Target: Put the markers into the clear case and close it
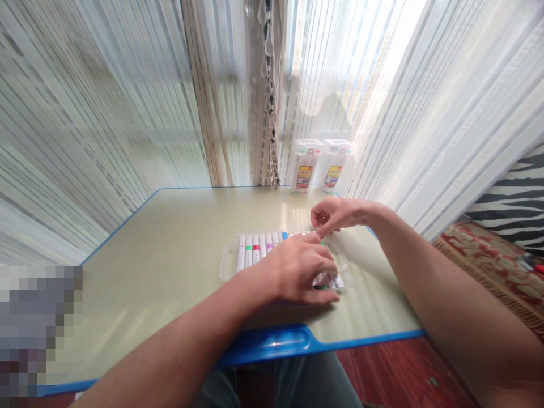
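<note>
From my remote station I saw that the marker pens [255, 249] had smooth, glossy plastic barrels, and the clear plastic case [226, 265] looked shiny. The desktop [170, 260] looked smooth and matt, its glossy blue plastic edge [272, 343] brighter. Sheer cloth curtains [127, 113] met a polished wooden floor [395, 374].

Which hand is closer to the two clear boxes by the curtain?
Right hand, just in front of the clear boxes; left hand farther away, over the markers.
</note>
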A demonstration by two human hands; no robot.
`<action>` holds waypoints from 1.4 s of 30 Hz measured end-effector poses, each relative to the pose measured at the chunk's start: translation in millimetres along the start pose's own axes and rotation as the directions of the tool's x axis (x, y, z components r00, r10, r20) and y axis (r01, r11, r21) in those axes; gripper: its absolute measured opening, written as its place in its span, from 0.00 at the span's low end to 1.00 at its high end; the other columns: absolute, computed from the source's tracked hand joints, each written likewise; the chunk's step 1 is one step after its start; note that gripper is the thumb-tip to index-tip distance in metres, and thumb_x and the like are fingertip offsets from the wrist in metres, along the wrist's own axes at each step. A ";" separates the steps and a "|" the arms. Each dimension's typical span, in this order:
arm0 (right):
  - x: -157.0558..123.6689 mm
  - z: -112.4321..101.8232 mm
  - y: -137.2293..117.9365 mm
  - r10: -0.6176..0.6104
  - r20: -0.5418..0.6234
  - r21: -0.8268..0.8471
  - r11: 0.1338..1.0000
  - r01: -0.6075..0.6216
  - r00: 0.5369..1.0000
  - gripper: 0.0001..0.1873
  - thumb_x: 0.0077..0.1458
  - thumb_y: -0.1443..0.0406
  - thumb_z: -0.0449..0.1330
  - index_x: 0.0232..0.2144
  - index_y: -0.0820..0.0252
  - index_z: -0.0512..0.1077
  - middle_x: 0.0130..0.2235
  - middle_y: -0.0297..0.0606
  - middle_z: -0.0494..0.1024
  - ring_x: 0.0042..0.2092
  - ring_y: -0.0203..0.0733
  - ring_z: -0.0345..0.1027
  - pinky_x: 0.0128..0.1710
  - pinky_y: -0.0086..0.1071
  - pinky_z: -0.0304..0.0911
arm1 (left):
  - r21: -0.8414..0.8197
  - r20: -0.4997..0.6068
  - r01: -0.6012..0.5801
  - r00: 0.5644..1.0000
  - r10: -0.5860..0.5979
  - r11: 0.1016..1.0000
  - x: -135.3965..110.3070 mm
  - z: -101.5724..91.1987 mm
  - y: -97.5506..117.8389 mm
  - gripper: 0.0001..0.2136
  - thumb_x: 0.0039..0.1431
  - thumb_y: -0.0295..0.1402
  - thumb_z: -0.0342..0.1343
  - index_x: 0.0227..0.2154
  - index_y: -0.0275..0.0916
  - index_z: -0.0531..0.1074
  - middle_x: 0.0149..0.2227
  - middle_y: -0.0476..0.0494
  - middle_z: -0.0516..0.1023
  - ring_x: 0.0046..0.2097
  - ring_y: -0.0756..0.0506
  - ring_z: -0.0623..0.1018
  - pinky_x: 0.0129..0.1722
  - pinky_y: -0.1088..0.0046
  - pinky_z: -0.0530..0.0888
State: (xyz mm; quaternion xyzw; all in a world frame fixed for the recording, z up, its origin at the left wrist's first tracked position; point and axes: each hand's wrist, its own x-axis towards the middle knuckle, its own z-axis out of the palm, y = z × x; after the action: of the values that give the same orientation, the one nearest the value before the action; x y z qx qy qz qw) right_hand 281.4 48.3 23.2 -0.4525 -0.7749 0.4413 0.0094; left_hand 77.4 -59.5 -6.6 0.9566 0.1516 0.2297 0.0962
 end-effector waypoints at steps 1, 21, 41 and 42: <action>-0.5 -0.2 -0.7 -0.012 -0.011 -0.006 1.000 0.012 1.000 0.25 0.35 0.52 0.76 0.27 0.62 0.71 0.22 0.29 0.71 0.24 0.32 0.62 0.23 0.28 0.56 | -0.059 -0.051 0.004 0.999 -0.007 0.998 -0.1 -4.7 -1.3 0.14 0.58 0.43 0.62 0.37 0.36 0.81 0.38 0.38 0.83 0.43 0.41 0.79 0.49 0.63 0.73; 19.1 98.6 -73.6 -0.607 -0.179 -0.479 0.741 0.470 0.774 0.20 0.68 0.62 0.48 0.51 0.65 0.74 0.56 0.55 0.73 0.60 0.54 0.65 0.62 0.52 0.57 | -0.599 0.041 0.589 0.699 -0.714 0.542 -81.4 -55.5 -111.8 0.08 0.45 0.32 0.64 0.29 0.34 0.81 0.30 0.43 0.82 0.35 0.47 0.78 0.38 0.71 0.72; 36.2 106.5 -86.4 -0.448 -0.175 -0.494 0.810 0.315 0.877 0.17 0.64 0.64 0.53 0.52 0.59 0.74 0.66 0.52 0.60 0.67 0.59 0.55 0.65 0.56 0.52 | -0.747 0.265 0.557 0.750 -0.607 0.362 -91.2 -75.3 -119.1 0.13 0.41 0.25 0.68 0.34 0.32 0.80 0.33 0.41 0.82 0.37 0.47 0.79 0.43 0.68 0.73; 36.3 106.4 -86.4 -0.449 -0.173 -0.494 0.809 0.317 0.876 0.17 0.64 0.64 0.53 0.52 0.59 0.74 0.66 0.52 0.59 0.67 0.59 0.55 0.65 0.56 0.52 | -0.748 0.264 0.556 0.751 -0.605 0.362 -91.4 -75.1 -119.6 0.13 0.41 0.24 0.68 0.34 0.33 0.80 0.33 0.42 0.82 0.37 0.47 0.79 0.43 0.69 0.73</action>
State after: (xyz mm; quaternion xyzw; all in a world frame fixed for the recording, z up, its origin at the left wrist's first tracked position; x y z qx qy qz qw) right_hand 156.0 -15.2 4.1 -0.3327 -0.9219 0.1690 0.1042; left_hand -64.7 30.4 -8.7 0.6867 0.3629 0.2494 0.5783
